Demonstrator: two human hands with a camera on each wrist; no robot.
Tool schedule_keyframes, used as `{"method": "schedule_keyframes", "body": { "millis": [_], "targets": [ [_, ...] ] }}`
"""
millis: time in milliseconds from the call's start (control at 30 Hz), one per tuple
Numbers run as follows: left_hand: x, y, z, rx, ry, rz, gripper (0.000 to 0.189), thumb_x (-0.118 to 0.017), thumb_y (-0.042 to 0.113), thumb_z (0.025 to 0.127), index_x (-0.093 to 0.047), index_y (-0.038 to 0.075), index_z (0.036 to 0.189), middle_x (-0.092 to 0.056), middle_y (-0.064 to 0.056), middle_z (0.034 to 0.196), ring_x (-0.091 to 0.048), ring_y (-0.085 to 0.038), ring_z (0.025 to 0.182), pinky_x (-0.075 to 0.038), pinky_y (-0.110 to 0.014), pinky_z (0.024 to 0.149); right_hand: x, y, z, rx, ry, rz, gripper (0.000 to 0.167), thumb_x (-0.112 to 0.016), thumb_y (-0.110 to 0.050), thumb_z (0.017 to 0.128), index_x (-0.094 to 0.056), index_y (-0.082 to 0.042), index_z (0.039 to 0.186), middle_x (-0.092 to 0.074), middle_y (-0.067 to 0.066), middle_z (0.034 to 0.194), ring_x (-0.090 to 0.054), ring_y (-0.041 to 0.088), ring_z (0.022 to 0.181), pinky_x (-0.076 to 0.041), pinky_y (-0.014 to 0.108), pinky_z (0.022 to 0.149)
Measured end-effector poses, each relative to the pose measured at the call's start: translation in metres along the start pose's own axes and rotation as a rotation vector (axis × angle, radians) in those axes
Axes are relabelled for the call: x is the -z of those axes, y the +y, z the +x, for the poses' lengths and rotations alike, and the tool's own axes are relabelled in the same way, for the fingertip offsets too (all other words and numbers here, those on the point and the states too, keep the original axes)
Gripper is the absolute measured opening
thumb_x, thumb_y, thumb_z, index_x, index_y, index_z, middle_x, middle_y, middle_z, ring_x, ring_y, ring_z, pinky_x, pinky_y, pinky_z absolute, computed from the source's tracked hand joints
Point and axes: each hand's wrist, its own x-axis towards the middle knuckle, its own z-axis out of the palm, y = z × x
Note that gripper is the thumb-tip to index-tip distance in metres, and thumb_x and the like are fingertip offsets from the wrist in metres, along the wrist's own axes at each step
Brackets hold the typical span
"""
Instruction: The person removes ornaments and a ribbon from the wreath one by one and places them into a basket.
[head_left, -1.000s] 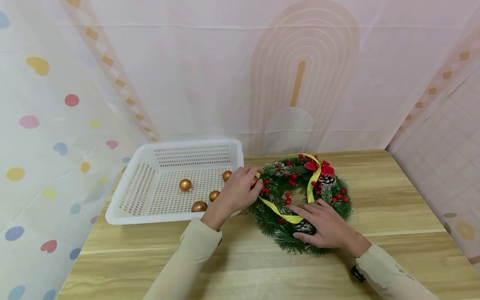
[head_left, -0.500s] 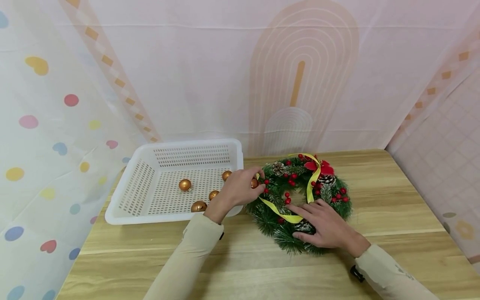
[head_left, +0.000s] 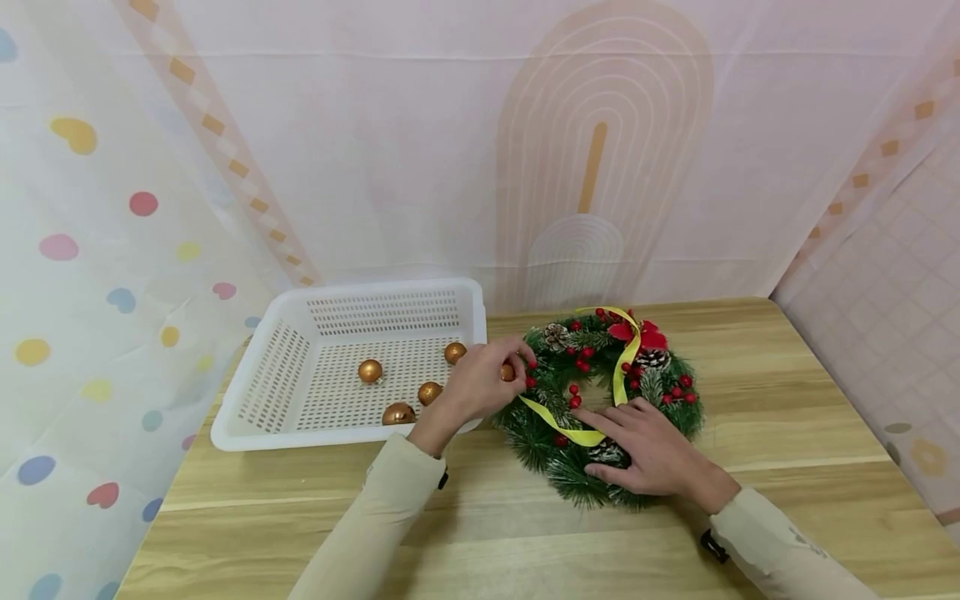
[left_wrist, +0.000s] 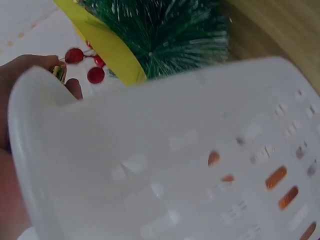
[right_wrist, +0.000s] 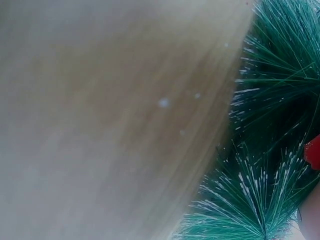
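My left hand (head_left: 483, 379) is at the left edge of the green wreath (head_left: 532, 442), beside the basket's right end. Its thumb and fingers curl round a copper-gold bauble (head_left: 507, 372), partly hidden by the hand. In the left wrist view, a small gold piece (left_wrist: 59, 72) shows between the fingertips near red berries (left_wrist: 75, 55). On the wreath's front right rests my right hand (head_left: 652, 446), fingers spread, index fingertip near the yellow ribbon (head_left: 626, 367). The right wrist view shows mostly table and green bristles (right_wrist: 260, 195).
A white perforated basket (head_left: 307, 440) stands left of the wreath, with several copper-gold baubles (head_left: 370, 372) inside. Its wall (left_wrist: 125, 130) blocks much of the left wrist view. The wooden table (head_left: 525, 542) meets a patterned cloth backdrop (head_left: 420, 167) behind.
The left hand has shifted slightly at the wreath's edge, its fingers now curling closer round the bauble. The right hand and wreath stay in place.
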Motion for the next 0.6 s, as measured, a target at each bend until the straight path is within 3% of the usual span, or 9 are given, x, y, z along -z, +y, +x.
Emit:
{"method": "schedule_keyframes", "body": {
  "millis": [200, 433, 600],
  "targets": [
    [-0.007, 0.01, -0.002, 0.068, 0.067, -0.02, 0.014, -0.066, 0.003, 0.084, -0.07, 0.01, 0.095, -0.068, 0.006, 0.078, -0.059, -0.007, 0.068, -0.047, -0.026, 0.064, 0.0, 0.0, 0.0, -0.004, -0.006, 0.004, 0.071, -0.064, -0.057, 0.089, -0.045, -0.025, 0.15, -0.066, -0.005, 0.122, -0.063, 0.013, 0.105, -0.043, 0.042, 0.091],
    [-0.023, 0.024, -0.008, 0.072, 0.155, 0.105, 0.014, -0.065, 0.001, 0.08, -0.066, 0.013, 0.085, -0.066, 0.005, 0.072, -0.055, -0.007, 0.059, -0.043, -0.023, 0.053, 0.0, 0.0, -0.001, -0.017, -0.016, 0.005, 0.071, -0.064, -0.058, 0.089, -0.045, -0.026, 0.149, -0.066, -0.004, 0.123, -0.063, 0.014, 0.105, -0.043, 0.042, 0.091],
    [-0.032, 0.03, -0.017, 0.075, 0.215, 0.141, 0.014, -0.07, -0.001, 0.079, -0.065, 0.011, 0.085, -0.06, 0.005, 0.068, -0.05, -0.008, 0.055, -0.039, -0.023, 0.049, 0.0, 0.0, -0.001, -0.018, -0.013, 0.005, 0.071, -0.064, -0.058, 0.089, -0.045, -0.026, 0.149, -0.066, -0.005, 0.123, -0.063, 0.014, 0.105, -0.043, 0.042, 0.091]
  ]
}}
